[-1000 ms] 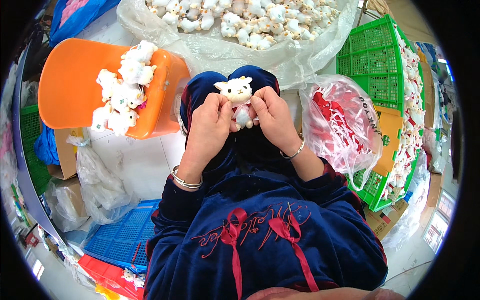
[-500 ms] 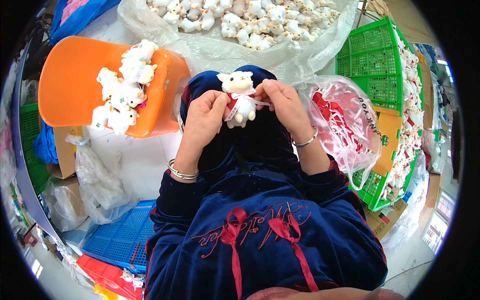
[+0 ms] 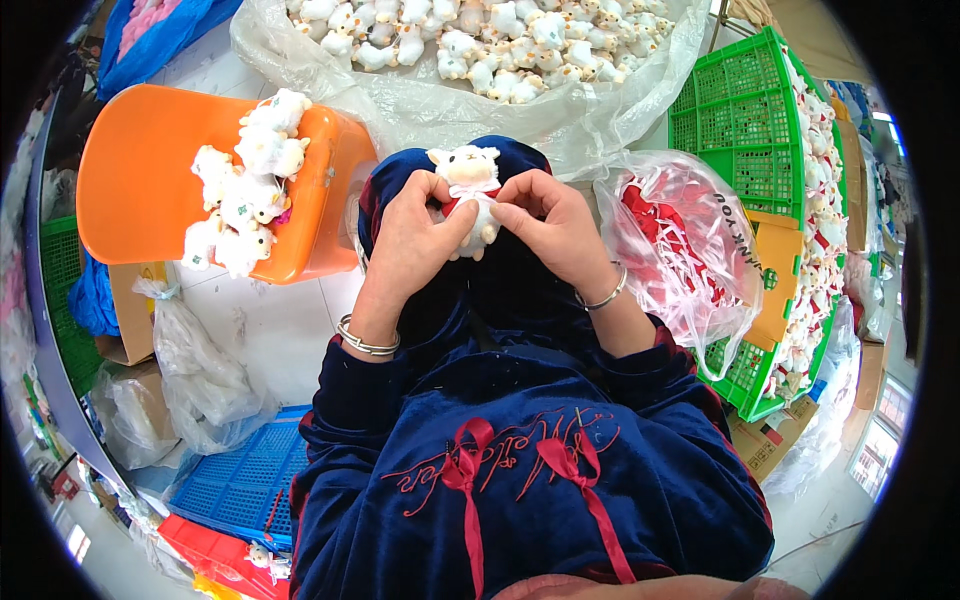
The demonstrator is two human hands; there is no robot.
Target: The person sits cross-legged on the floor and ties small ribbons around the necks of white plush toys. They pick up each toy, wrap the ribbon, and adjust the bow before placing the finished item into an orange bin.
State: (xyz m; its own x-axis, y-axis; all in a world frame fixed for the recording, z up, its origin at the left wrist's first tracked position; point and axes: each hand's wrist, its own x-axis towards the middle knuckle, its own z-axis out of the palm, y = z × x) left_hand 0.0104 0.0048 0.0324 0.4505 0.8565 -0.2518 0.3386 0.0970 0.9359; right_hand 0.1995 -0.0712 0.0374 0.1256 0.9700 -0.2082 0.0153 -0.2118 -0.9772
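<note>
Between my hands, over my lap, a small white plush animal (image 3: 468, 172) stands with its head away from me. It wears a red cape with a pale ribbon bow (image 3: 478, 192) at the neck. My left hand (image 3: 425, 228) grips the toy's left side, thumb laid across its chest near the bow. With thumb and forefinger pinched, my right hand (image 3: 545, 212) holds the ribbon at the bow's right side. The ribbon's ends are mostly covered by my fingers.
An orange chair (image 3: 150, 180) at the left bears several white plush toys (image 3: 250, 200). Ahead lies a big clear plastic sheet (image 3: 400, 100) heaped with more toys. At right are a clear bag (image 3: 690, 250) of red capes and a green crate (image 3: 740, 130) beside dressed toys.
Both hands have closed in on the toy's chest. My left thumb has moved over the front, and my right hand has come nearer the bow from the ribbon's outer end.
</note>
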